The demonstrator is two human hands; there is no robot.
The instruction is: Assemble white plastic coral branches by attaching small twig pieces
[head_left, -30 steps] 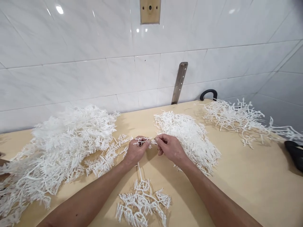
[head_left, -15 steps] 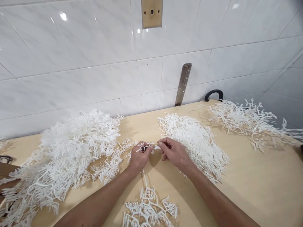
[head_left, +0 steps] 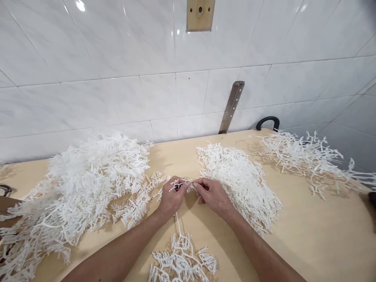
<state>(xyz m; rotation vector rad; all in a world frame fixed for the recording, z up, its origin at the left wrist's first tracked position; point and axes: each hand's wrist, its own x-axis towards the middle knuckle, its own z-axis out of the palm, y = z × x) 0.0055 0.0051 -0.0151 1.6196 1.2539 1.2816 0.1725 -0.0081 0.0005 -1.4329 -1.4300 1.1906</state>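
We take the metal strip (head_left: 231, 107) by the wall as our landmark. Nearer us than the strip and to its left, our left hand (head_left: 171, 199) has thumb and fingers together on a small white sprig (head_left: 174, 183). Our right hand (head_left: 214, 194), nearer us than the strip, has its fingertips pinched at the sprig's thin end; whether they clamp it firmly we cannot tell. Such a light pinch seems to suit so fine a stem, with one hand steadying it.

On the table (head_left: 317, 235) we count three white heaps: a bulky heap (head_left: 96, 184) left of the strip, a dense heap (head_left: 241, 180) nearer us than it, and a sparse heap (head_left: 302, 154) to its right. Keeping them apart probably prevents the forked ends from tangling and leaves our hands room. One larger branch (head_left: 183, 262) lies closest to us, left of the strip, its stem reaching towards our left hand. We see two hands, one strip and one black curved handle (head_left: 268, 118) right of it; the heaped pieces overlap too much to count.
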